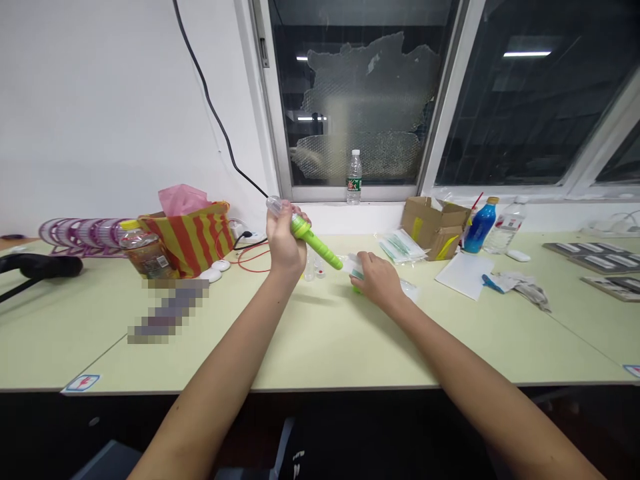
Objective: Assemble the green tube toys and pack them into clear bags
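White wall, dark window behind; pale-yellow table across the frame. Left grip closed around the upper part of a green stick with a clear end piece poking out above the fingers. Stick is off the table, tilted, tapered tip pointing down and right, ending close to the right grip. Right grip low over the table, fingers curled at a clear packet with green marking; can't tell if pinching it or just touching. Bit of green shows under that palm, mostly hidden.

Small clear pieces on table behind the stick. Beyond the right grip: flat packets beside an open cardboard box, then blue bottle, white sheet, glove. Left side: striped bag, amber drink bottle. Water bottle upright on the windowsill.
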Available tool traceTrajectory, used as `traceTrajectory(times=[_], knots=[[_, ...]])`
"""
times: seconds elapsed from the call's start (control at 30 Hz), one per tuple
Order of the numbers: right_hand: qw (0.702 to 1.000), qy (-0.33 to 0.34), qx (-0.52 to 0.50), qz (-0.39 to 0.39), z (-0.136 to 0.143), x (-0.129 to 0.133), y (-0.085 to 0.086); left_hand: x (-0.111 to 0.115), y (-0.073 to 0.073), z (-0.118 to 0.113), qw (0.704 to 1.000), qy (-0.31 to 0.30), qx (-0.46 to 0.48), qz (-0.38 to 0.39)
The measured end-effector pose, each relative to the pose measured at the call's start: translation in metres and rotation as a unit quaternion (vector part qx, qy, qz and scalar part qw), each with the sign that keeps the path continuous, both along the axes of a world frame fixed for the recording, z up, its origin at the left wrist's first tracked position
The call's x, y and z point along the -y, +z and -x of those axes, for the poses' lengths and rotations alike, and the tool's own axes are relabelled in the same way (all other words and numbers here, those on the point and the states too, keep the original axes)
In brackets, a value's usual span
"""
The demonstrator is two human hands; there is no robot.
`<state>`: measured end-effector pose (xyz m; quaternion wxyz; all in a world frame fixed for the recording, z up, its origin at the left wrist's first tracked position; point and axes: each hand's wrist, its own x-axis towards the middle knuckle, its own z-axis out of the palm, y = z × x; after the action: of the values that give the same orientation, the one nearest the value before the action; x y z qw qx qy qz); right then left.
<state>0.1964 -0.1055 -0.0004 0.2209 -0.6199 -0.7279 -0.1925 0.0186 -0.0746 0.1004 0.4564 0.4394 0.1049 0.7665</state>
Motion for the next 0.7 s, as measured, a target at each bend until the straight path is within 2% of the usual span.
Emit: traceTrajectory(times=[0.17, 0.37, 0.6, 0.7], knots=[[1.000, -0.002, -0.024, 0.006, 0.001, 0.000, -0.003, -0.023, -0.013, -0.016, 1.000, 0.018, -0.019, 0.016], [0.999, -0.015, -0.050, 0.013, -0.003, -0.004, -0.007, -0.029, -0.019, -0.014, 0.995, 0.069, -0.051, 0.053], [0.998, 0.002, -0.059, -0.022, -0.003, -0.003, -0.006, -0.033, -0.022, -0.025, 0.999, 0.014, -0.028, 0.040], [0.998, -0.002, -0.063, -0.030, -0.004, -0.001, -0.003, -0.031, -0.026, -0.032, 0.997, 0.023, -0.065, 0.044]])
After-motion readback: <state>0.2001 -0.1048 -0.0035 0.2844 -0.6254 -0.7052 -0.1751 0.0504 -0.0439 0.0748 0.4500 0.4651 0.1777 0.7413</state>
